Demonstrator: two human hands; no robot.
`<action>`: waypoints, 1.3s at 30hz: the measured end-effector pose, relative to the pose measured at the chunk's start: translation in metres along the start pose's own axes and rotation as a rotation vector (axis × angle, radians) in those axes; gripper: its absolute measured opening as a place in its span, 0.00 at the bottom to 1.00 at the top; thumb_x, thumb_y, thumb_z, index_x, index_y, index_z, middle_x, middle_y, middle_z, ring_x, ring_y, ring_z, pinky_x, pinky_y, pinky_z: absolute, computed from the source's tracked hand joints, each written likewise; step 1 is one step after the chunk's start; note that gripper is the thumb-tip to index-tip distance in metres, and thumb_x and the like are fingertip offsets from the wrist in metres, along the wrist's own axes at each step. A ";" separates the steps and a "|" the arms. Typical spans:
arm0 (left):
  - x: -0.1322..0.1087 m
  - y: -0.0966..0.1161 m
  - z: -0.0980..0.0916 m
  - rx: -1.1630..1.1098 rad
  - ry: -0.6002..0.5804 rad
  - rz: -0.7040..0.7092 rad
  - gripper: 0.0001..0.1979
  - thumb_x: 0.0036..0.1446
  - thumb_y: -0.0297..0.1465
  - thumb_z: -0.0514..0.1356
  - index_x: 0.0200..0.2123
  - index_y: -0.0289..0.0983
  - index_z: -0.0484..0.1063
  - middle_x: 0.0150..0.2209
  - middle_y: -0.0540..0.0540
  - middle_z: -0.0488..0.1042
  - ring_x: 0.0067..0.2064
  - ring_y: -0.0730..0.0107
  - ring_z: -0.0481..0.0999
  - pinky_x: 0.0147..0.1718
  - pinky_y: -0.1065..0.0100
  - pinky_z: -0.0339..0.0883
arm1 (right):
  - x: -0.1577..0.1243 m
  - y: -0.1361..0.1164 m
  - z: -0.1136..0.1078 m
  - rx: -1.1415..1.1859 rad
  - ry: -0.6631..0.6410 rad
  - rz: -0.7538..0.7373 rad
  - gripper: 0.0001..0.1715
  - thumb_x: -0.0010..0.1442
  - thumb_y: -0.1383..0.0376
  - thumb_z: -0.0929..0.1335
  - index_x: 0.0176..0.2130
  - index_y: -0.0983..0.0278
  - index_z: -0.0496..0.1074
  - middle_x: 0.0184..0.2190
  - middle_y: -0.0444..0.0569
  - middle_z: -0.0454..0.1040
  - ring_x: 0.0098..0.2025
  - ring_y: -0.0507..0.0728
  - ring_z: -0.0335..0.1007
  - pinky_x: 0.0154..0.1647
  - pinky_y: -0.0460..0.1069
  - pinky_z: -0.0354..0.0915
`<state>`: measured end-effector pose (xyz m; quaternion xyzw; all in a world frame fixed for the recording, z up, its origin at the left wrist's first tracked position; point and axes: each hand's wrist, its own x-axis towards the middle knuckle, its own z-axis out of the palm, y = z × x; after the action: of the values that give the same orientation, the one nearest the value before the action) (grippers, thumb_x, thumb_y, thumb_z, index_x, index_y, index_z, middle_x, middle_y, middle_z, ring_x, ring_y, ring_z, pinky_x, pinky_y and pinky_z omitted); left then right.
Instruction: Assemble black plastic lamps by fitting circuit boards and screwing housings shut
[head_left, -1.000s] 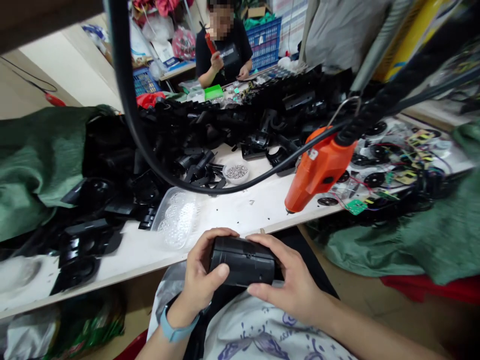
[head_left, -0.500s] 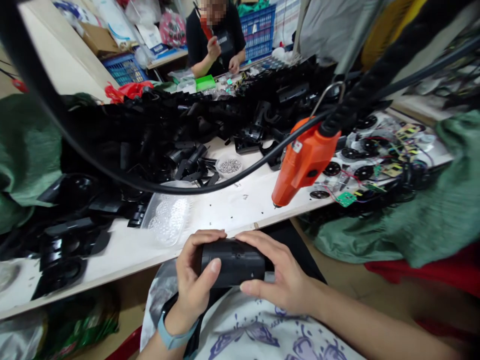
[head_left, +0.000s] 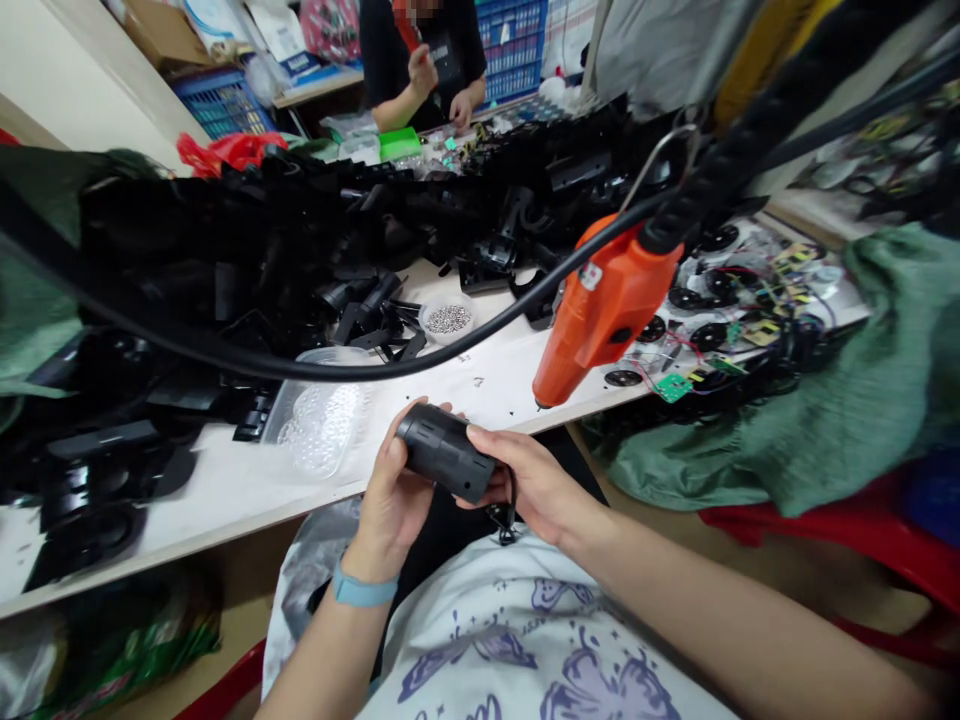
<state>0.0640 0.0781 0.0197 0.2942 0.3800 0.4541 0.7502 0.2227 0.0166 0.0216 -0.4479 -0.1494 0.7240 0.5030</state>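
A black cylindrical plastic housing [head_left: 446, 450] with slots in its side is held between both hands, above my lap at the table's front edge. My left hand [head_left: 396, 490] grips its left end, thumb on the near side. At the other end, my right hand [head_left: 529, 482] is closed on it, thumb on top and fingers beneath. A short black cord [head_left: 512, 495] hangs from the right end beside my right fingers. An orange electric screwdriver [head_left: 607, 305] hangs tip down, right of the housing and touching neither hand.
A clear tray of transparent round parts [head_left: 319, 415] and a bowl of small screws [head_left: 448, 318] stand on the white table [head_left: 420, 385]. Black plastic parts [head_left: 300, 230] are heaped behind. Circuit boards [head_left: 675, 388] lie right. A black cable [head_left: 360, 372] loops across. A co-worker [head_left: 424, 75] sits opposite.
Both hands have raised the housing slightly and turned it, its right end now tilted down toward me. The short cord has come into sight. The camera view has shifted a little.
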 end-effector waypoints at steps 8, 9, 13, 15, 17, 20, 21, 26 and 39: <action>0.032 -0.014 0.019 -0.166 0.220 -0.225 0.12 0.51 0.35 0.72 0.33 0.34 0.76 0.30 0.47 0.80 0.30 0.68 0.79 0.35 0.67 0.76 | 0.011 -0.004 0.005 0.153 0.007 0.190 0.23 0.68 0.52 0.69 0.48 0.69 0.76 0.28 0.51 0.80 0.24 0.55 0.79 0.28 0.50 0.82; 0.032 -0.014 0.019 -0.171 0.222 -0.216 0.12 0.52 0.35 0.72 0.34 0.34 0.77 0.30 0.47 0.81 0.30 0.68 0.79 0.36 0.67 0.76 | 0.011 -0.005 0.005 0.171 0.024 0.188 0.24 0.69 0.51 0.69 0.49 0.70 0.76 0.28 0.52 0.80 0.23 0.55 0.79 0.27 0.50 0.81; 0.025 -0.016 0.017 -0.260 -0.020 -0.149 0.23 0.52 0.42 0.73 0.46 0.34 0.79 0.46 0.39 0.83 0.47 0.56 0.83 0.49 0.60 0.77 | 0.005 -0.011 0.003 0.297 -0.034 0.271 0.34 0.70 0.44 0.64 0.49 0.74 0.76 0.28 0.57 0.81 0.24 0.56 0.80 0.25 0.48 0.79; 0.022 -0.016 0.015 -0.289 -0.170 -0.064 0.31 0.48 0.46 0.74 0.53 0.36 0.78 0.53 0.38 0.81 0.54 0.51 0.81 0.54 0.54 0.74 | -0.003 -0.010 0.005 0.338 -0.086 0.353 0.42 0.68 0.40 0.61 0.47 0.77 0.76 0.28 0.61 0.81 0.23 0.56 0.79 0.22 0.45 0.77; 0.022 -0.015 0.013 -0.271 -0.228 0.030 0.30 0.47 0.45 0.75 0.51 0.39 0.79 0.50 0.40 0.82 0.51 0.52 0.81 0.54 0.54 0.74 | -0.011 -0.008 0.007 0.368 -0.112 0.413 0.46 0.68 0.37 0.60 0.45 0.78 0.77 0.27 0.62 0.81 0.21 0.55 0.78 0.21 0.43 0.75; 0.024 -0.014 0.012 -0.232 -0.222 0.057 0.21 0.49 0.42 0.74 0.43 0.38 0.81 0.42 0.43 0.82 0.44 0.57 0.82 0.48 0.56 0.76 | -0.017 -0.001 0.010 0.409 -0.102 0.444 0.47 0.68 0.37 0.57 0.42 0.77 0.77 0.25 0.61 0.80 0.21 0.53 0.77 0.20 0.42 0.73; 0.023 -0.014 0.013 -0.236 -0.213 0.043 0.20 0.50 0.43 0.73 0.43 0.38 0.81 0.42 0.43 0.82 0.44 0.57 0.82 0.47 0.57 0.77 | -0.017 0.002 0.011 0.410 -0.098 0.443 0.47 0.68 0.37 0.57 0.42 0.77 0.77 0.25 0.61 0.80 0.21 0.53 0.77 0.20 0.41 0.72; -0.001 -0.032 0.016 -0.173 -0.083 -0.129 0.29 0.51 0.55 0.71 0.43 0.36 0.81 0.37 0.41 0.82 0.36 0.59 0.81 0.36 0.62 0.77 | -0.011 0.020 0.003 0.105 0.070 0.041 0.38 0.65 0.39 0.65 0.42 0.72 0.78 0.31 0.56 0.81 0.27 0.54 0.77 0.29 0.46 0.77; 0.002 -0.006 -0.023 -0.269 0.014 -0.339 0.19 0.54 0.33 0.69 0.46 0.28 0.80 0.44 0.33 0.85 0.42 0.52 0.85 0.46 0.55 0.81 | -0.026 -0.089 -0.029 -0.637 0.321 -1.091 0.33 0.49 0.61 0.82 0.52 0.59 0.73 0.50 0.51 0.77 0.51 0.63 0.77 0.55 0.61 0.73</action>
<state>0.0485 0.0799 0.0020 0.1203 0.3651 0.3700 0.8458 0.3013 0.0273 0.0781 -0.5375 -0.4856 0.2092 0.6569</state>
